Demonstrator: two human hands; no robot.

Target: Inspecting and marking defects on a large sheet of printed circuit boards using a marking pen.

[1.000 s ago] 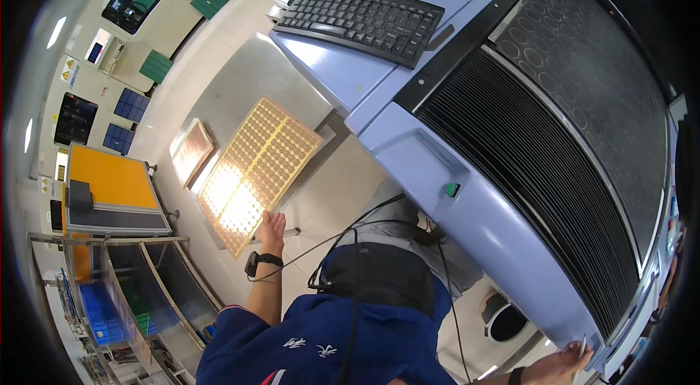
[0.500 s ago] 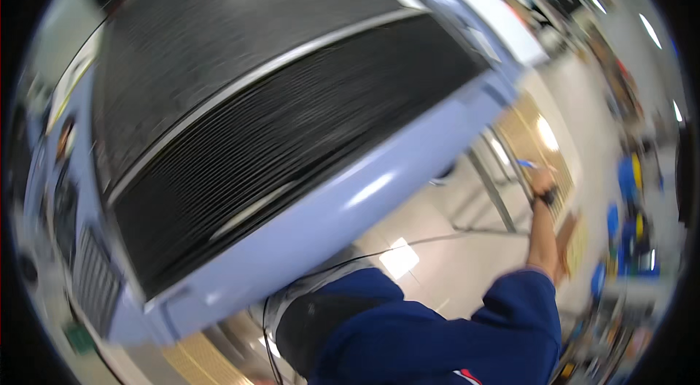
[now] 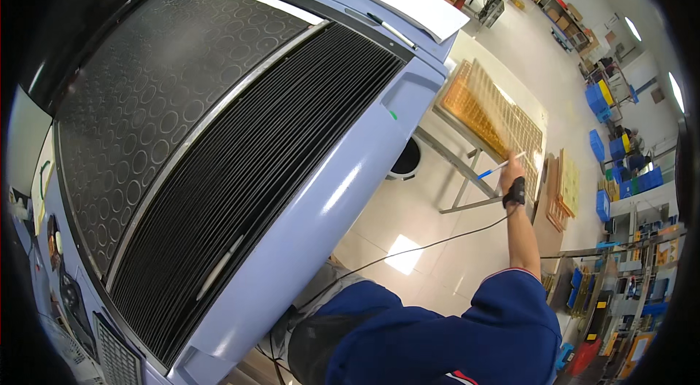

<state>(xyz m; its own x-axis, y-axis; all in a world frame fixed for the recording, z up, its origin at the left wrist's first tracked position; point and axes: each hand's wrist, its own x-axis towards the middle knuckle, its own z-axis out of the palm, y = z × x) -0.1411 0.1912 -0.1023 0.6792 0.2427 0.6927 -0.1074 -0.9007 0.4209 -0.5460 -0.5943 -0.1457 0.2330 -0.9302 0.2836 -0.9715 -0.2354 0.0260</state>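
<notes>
My right hand (image 3: 512, 172) reaches out to the side table, fingers closed on a white pen with a blue end (image 3: 494, 170). Against the same hand is the near end of a thin, amber perforated panel (image 3: 485, 104). It is blurred and looks tilted up over another gridded panel (image 3: 523, 126) on the table. A black wrist strap (image 3: 515, 192) with a thin cord circles my right wrist. My left hand is out of sight.
A lavender machine (image 3: 313, 199) with a ribbed black cover (image 3: 248, 159) fills the left. Papers (image 3: 408, 2) and another pen (image 3: 392, 30) lie on its far corner. A round black bin (image 3: 406, 159) stands by the table. Shelves with blue bins (image 3: 598, 99) line the right.
My view has swung right and steadied, bringing the side table more fully into sight. My right hand stays at the table's panels, and one panel now appears raised beside it.
</notes>
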